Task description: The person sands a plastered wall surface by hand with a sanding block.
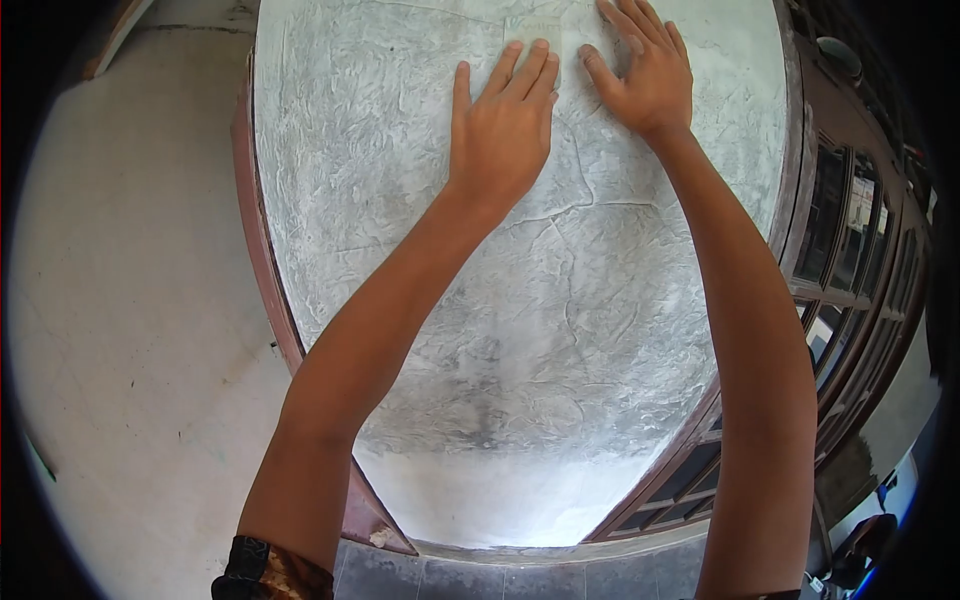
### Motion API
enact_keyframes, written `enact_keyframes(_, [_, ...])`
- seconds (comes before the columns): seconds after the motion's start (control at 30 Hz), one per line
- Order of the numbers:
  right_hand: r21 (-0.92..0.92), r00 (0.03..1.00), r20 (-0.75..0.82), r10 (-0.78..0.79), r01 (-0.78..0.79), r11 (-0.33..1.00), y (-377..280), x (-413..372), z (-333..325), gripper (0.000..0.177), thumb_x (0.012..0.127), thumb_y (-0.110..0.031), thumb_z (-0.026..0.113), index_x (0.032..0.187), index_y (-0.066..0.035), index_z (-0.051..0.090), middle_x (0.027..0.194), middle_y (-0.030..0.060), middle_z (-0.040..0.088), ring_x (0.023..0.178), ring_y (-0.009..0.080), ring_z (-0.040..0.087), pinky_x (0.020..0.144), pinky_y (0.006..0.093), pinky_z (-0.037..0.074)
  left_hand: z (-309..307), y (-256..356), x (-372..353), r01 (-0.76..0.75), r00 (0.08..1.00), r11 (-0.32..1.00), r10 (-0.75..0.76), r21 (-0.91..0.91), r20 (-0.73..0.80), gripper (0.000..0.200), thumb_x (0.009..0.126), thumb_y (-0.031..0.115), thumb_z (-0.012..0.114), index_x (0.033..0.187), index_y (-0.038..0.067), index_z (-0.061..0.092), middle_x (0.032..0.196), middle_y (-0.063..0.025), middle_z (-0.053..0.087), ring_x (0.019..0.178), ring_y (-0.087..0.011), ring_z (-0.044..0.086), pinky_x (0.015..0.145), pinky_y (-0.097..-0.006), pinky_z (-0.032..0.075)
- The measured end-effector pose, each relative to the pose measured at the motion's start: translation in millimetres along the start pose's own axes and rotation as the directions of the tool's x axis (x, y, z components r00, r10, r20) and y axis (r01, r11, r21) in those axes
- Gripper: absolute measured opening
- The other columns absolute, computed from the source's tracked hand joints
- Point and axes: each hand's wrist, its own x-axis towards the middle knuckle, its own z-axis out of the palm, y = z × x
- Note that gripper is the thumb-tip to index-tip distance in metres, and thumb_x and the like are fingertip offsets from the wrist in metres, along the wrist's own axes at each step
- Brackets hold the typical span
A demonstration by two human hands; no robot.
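Observation:
My left hand (503,125) lies flat on a rough, cracked grey-white plastered wall (520,330), fingers together and pointing up. My right hand (645,65) presses flat beside it, higher and to the right, fingers spread. Both sets of fingertips rest on a pale, thin rectangular sheet (535,30) stuck against the wall near the top; it is faint and partly covered by the fingers. Neither hand grips anything.
A reddish-brown wooden frame (262,250) borders the wall on the left. On the right stands a dark wooden door or window frame with glass panes (850,250). Pale concrete floor (140,330) spreads left; grey tiles (520,575) lie at the wall's foot.

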Motion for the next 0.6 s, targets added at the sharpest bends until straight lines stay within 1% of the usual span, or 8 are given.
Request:
enact_keyframes(0.17, [-0.017, 1.000, 0.019, 0.009, -0.009, 1.000, -1.2, 0.6, -0.1, 0.068, 0.089, -0.035, 0.067, 0.146, -0.001, 0.055, 0.159, 0.0195, 0.046, 0.150, 0.0375, 0.038, 0.125, 0.0530, 0.027, 13.0, -31.5, 72.2, -0.027, 1.000, 0.999, 0.026, 0.046, 0.006, 0.035, 0.103, 0.025, 0.059, 0.135, 0.014, 0.067, 0.150, 0.0002, 0.059, 0.143, -0.0193, 0.050, 0.117, -0.0623, 0.033])
enact_keyframes(0.23, [-0.023, 1.000, 0.021, 0.009, -0.008, 1.000, 0.9, 0.3, -0.8, 0.067, 0.090, -0.035, 0.067, 0.146, -0.001, 0.055, 0.159, 0.0196, 0.046, 0.151, 0.0374, 0.038, 0.125, 0.0528, 0.027, 13.0, -35.0, 85.0, -0.001, 1.000, 0.999, 0.000, -0.036, -0.024, 0.039, 0.109, 0.018, 0.043, 0.135, -0.002, 0.063, 0.149, -0.0151, 0.059, 0.142, -0.0324, 0.051, 0.120, -0.0593, 0.032])
enact_keyframes(0.27, [-0.017, 1.000, 0.012, -0.002, 0.002, 1.000, 0.9, 1.2, 0.2, 0.067, 0.090, -0.035, 0.066, 0.146, -0.001, 0.055, 0.159, 0.0195, 0.046, 0.151, 0.0372, 0.038, 0.125, 0.0526, 0.026, 10.8, -25.7, 63.3, -0.003, 1.000, 0.999, 0.002, -0.040, -0.021, 0.039, 0.109, 0.018, 0.043, 0.135, -0.002, 0.063, 0.149, -0.0151, 0.059, 0.142, -0.0324, 0.051, 0.120, -0.0593, 0.032])
enact_keyframes(0.33, [-0.008, 1.000, 0.009, -0.007, 0.007, 1.000, 1.2, -0.2, 0.3, 0.067, 0.090, -0.035, 0.066, 0.146, -0.001, 0.055, 0.159, 0.0193, 0.046, 0.151, 0.0370, 0.038, 0.125, 0.0524, 0.026, -0.5, -0.1, 0.6, -0.020, 0.999, 0.996, 0.018, 0.082, 0.027, 0.034, 0.103, 0.024, 0.060, 0.134, 0.013, 0.068, 0.148, -0.0003, 0.060, 0.141, -0.0194, 0.052, 0.116, -0.0612, 0.035])
enact_keyframes(0.47, [-0.044, 1.000, 0.019, 0.011, -0.010, 0.999, -2.8, 1.7, 1.1, 0.067, 0.090, -0.035, 0.066, 0.146, -0.001, 0.055, 0.160, 0.0191, 0.046, 0.151, 0.0364, 0.037, 0.125, 0.0518, 0.025, 5.8, -17.7, 39.5, -0.057, 0.998, 0.996, 0.057, 0.066, 0.015, 0.039, 0.102, 0.022, 0.062, 0.141, 0.015, 0.064, 0.150, 0.0002, 0.059, 0.143, -0.0219, 0.052, 0.115, -0.0599, 0.039])
enact_keyframes(0.53, [-0.063, 0.999, 0.033, 0.025, -0.023, 0.998, -2.8, 0.9, -0.7, 0.066, 0.090, -0.035, 0.066, 0.146, -0.001, 0.055, 0.159, 0.0191, 0.046, 0.151, 0.0363, 0.037, 0.125, 0.0517, 0.025, 12.7, -29.2, 84.4, -0.016, 0.999, 1.000, 0.015, -0.010, -0.036, 0.038, 0.109, 0.018, 0.043, 0.133, -0.002, 0.065, 0.147, -0.0154, 0.060, 0.142, -0.0325, 0.051, 0.119, -0.0588, 0.033])
enact_keyframes(0.57, [-0.051, 0.999, 0.035, 0.020, -0.018, 0.999, -2.0, 0.3, -1.0, 0.067, 0.090, -0.035, 0.066, 0.146, -0.001, 0.055, 0.160, 0.0190, 0.046, 0.151, 0.0362, 0.037, 0.125, 0.0518, 0.025, 16.2, -30.3, 82.6, -0.015, 0.999, 1.000, 0.015, -0.010, -0.039, 0.038, 0.109, 0.018, 0.043, 0.133, -0.002, 0.065, 0.147, -0.0154, 0.060, 0.142, -0.0325, 0.051, 0.119, -0.0588, 0.033])
enact_keyframes(0.6, [-0.037, 0.999, 0.035, 0.015, -0.014, 0.999, -1.5, 0.4, -0.8, 0.067, 0.090, -0.035, 0.066, 0.147, -0.001, 0.055, 0.160, 0.0189, 0.046, 0.152, 0.0362, 0.037, 0.125, 0.0520, 0.025, 18.5, -31.3, 77.5, -0.001, 1.000, 1.000, 0.001, 0.028, 0.017, 0.035, 0.106, 0.021, 0.052, 0.134, 0.005, 0.066, 0.149, -0.0080, 0.059, 0.142, -0.0263, 0.051, 0.117, -0.0598, 0.035])
